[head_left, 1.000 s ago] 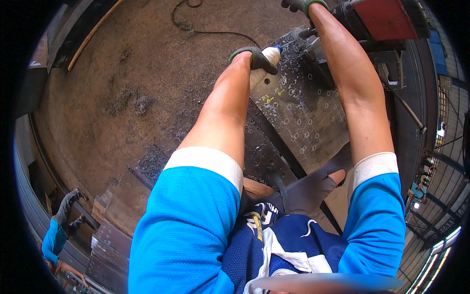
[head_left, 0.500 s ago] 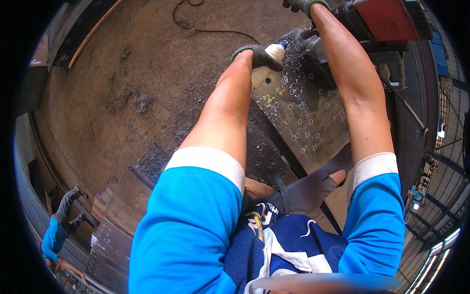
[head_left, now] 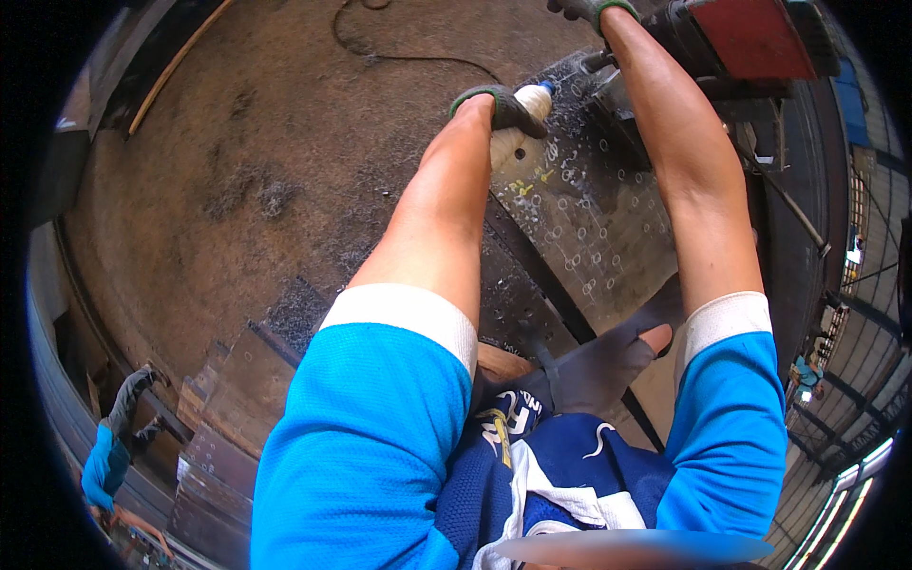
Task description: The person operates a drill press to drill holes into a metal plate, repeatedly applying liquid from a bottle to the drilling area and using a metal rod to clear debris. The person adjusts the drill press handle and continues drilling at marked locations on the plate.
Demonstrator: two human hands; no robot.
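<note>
Evidently, a white bottle (head_left: pixel 533 100) is gripped by the left hand (head_left: pixel 513 114).
The right hand (head_left: pixel 576 9) is held apart; its grip cannot be told.

Shavings (head_left: pixel 570 116) lie on the marked plate (head_left: pixel 632 252), a cable (head_left: pixel 418 59) on the floor (head_left: pixel 190 190).
</note>
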